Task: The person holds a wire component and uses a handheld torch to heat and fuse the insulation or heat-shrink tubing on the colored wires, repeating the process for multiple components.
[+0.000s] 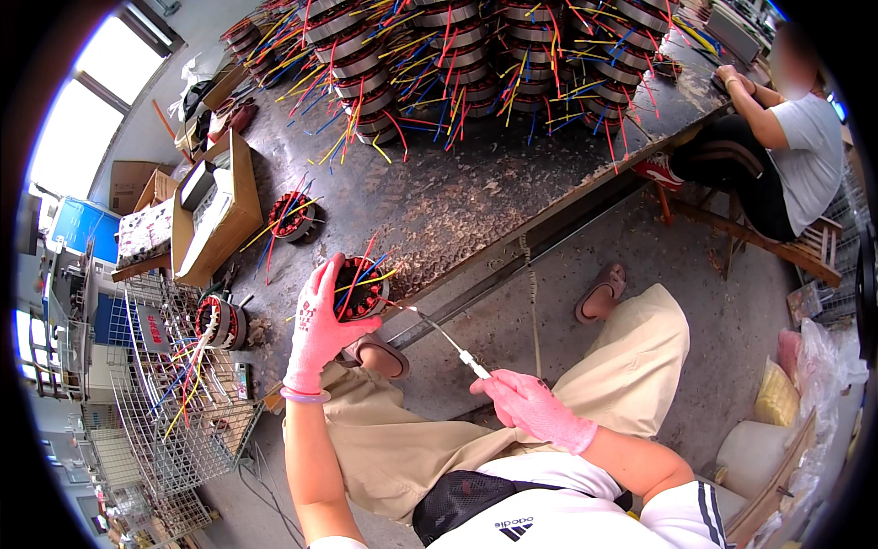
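Note:
My left hand (317, 322), in a pink glove, grips a motor stator (363, 285) at the table's edge. Its fingers lie along the left side and the thumb reaches across the near side. Red, blue and yellow lead wires stick up from the stator's winding ring. Over my lap my right hand (535, 409), gloved in pink too, is closed round a slim tool with a white handle (473, 363). A thin pale shaft or cord runs from that handle up to the stator's right side; which of the two I cannot tell.
Tall stacks of wired stators (457, 64) fill the table's far side. Two single stators, one upper (293, 217) and one lower (221, 322), lie left of my hand. Beyond are a cardboard box (219, 215) and a wire basket (174, 403). A person (777, 137) sits at right.

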The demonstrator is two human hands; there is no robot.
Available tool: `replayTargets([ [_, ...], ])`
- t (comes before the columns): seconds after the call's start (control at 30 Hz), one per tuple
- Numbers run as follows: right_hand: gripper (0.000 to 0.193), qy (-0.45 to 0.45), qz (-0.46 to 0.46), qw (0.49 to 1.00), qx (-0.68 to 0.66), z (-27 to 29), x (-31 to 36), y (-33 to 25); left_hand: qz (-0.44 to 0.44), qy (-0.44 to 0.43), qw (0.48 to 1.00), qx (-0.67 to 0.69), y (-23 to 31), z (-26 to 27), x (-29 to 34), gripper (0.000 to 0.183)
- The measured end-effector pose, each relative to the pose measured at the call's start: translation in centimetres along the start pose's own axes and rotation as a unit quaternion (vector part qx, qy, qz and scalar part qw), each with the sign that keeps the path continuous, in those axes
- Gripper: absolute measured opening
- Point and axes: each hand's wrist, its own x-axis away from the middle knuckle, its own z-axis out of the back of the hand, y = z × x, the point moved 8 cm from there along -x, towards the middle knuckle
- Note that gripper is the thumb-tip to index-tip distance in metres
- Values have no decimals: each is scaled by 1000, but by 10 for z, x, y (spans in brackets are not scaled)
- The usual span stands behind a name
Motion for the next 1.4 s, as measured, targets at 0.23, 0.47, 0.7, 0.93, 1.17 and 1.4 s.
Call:
replayTargets([
  [0.23, 31, 1, -11, 1000, 16, 0, 3, -5, 6, 0, 1000, 1, 1, 1, 1, 103],
  [0.47, 30, 6, -10, 1000, 2, 1, 3, -3, 2, 3, 1000, 5, 2, 1, 0, 104],
  [0.7, 29, 26, -17, 999, -15, 5, 5, -8, -56, -12, 998, -34, 13, 10, -2, 101],
  [0.93, 31, 25, -7, 999, -21, 3, 0, -9, -65, -55, 996, -35, 24, 8, -5, 92],
  [1.17, 31, 11, -6, 1000, -9, 1, -3, -7, -41, -34, 997, -48, 18, 11, -1, 96],
  [1.4, 33, 10, -7, 1000, -20, -2, -1, -14, -98, -15, 994, -55, 24, 15, -4, 93],
])
